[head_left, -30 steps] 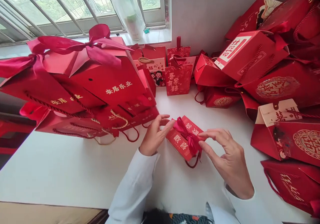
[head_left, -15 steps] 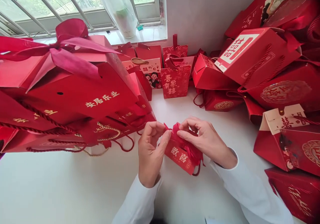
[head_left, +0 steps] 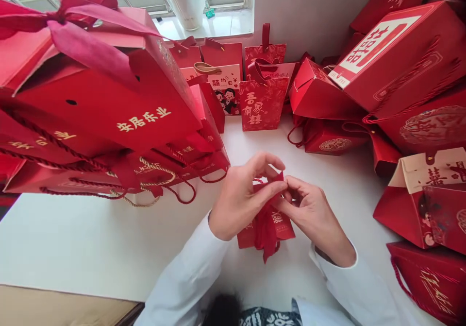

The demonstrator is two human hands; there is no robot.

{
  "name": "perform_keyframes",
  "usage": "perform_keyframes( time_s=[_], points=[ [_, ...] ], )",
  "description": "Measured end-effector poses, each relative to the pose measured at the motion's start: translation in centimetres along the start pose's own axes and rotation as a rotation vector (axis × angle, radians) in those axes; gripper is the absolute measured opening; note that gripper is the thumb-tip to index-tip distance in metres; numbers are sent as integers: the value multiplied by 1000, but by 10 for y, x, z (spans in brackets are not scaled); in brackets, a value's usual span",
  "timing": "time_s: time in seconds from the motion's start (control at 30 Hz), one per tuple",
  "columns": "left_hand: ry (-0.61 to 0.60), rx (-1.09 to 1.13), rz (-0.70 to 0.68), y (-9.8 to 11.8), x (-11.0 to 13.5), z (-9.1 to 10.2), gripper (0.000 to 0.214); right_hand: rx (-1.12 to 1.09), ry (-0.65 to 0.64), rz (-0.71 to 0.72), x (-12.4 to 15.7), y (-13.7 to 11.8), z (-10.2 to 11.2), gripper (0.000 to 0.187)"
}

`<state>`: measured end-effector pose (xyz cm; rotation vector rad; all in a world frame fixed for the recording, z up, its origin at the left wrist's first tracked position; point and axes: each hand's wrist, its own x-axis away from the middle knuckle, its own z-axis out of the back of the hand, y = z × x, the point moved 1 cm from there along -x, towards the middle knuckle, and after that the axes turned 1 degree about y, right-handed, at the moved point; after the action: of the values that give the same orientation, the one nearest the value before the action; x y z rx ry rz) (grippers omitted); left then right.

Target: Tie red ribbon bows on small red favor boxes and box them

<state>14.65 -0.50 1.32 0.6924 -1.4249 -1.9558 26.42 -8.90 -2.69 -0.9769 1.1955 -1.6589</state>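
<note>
Since the last frame our left hand (head_left: 238, 202) and right hand (head_left: 313, 214) have drawn closer together, both pinching the red ribbon (head_left: 267, 231) over a small red gift box (head_left: 286, 229) lying mid-table on the white table (head_left: 91, 243), red gift bags (head_left: 109, 117) heaped far left and right.
</note>
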Motion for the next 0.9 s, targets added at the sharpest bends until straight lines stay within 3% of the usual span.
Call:
perform_keyframes(
  time_s=[0.07,0.13,0.37,0.5,0.67,0.77,0.9],
  points=[
    [-6,-110,-18,4,-1,3,14,-33,25,-12,7,4,-1,23],
    [82,-171,-12,4,1,7,14,-81,71,-22,14,7,-3,21],
    [192,-148,48,-16,7,8,13,-276,109,21,33,17,-9,15],
    [209,-193,18,-20,6,5,9,-252,125,120,38,20,-10,9],
    [62,-220,-59,-12,-2,3,13,-84,226,379,40,15,-9,10],
    [-39,-206,-136,-12,-11,-4,14,-27,221,517,36,11,-11,17],
    [-248,-177,-163,-19,-24,-14,12,-79,221,513,29,9,-12,13]
  ],
)
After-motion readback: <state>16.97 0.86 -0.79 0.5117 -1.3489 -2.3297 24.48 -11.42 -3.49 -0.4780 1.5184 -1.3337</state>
